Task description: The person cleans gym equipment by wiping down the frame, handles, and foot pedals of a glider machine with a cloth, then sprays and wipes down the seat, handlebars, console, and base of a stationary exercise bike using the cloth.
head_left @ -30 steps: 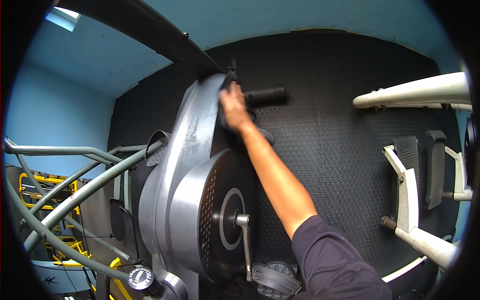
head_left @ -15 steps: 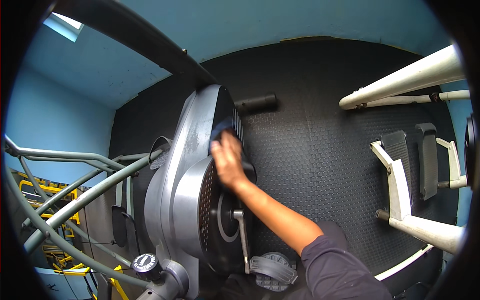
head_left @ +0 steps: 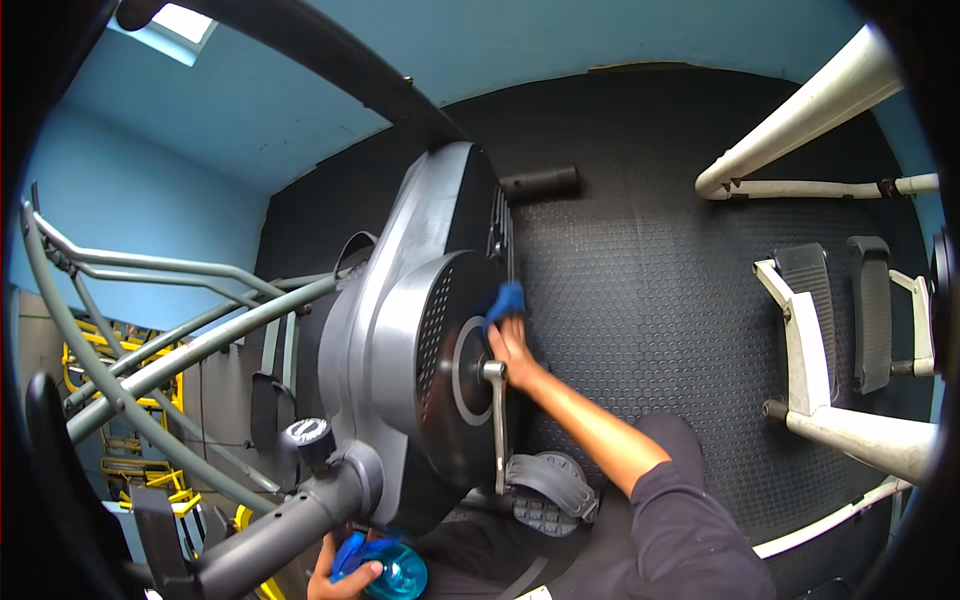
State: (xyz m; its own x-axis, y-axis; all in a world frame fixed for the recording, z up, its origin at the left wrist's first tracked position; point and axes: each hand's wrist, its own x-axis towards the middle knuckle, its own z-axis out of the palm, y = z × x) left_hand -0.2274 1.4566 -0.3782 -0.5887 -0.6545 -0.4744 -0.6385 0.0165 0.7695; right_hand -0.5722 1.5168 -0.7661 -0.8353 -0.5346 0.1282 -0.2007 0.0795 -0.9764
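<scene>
A grey and black exercise bike point(head_left: 400, 300) fills the middle of the view. My right hand point(head_left: 513, 358) presses a blue cloth point(head_left: 509, 299) to the black side of its housing, just above the metal crank arm point(head_left: 499, 420). Below the crank sits a pedal with a strap point(head_left: 553, 495). At the bottom, beneath the bike's frame tube, my left hand point(head_left: 343, 583) grips a translucent blue spray bottle point(head_left: 403, 574) near its blue head; part of that hand is cut off by the lower edge. A black adjusting knob point(head_left: 308, 432) stands on the frame tube above it.
On the left are grey-green tubular frames point(head_left: 200, 340) with yellow equipment point(head_left: 150, 470) behind. A white machine with footplates point(head_left: 815, 350) stands to the right. Black studded rubber flooring point(head_left: 630, 290) runs between, up to a blue wall point(head_left: 560, 35). A handlebar post point(head_left: 320, 60) crosses the upper left.
My right hand has moved down the housing with the cloth, toward the crank. My left hand with the spray bottle has come into view at the bottom. The view has shifted slightly.
</scene>
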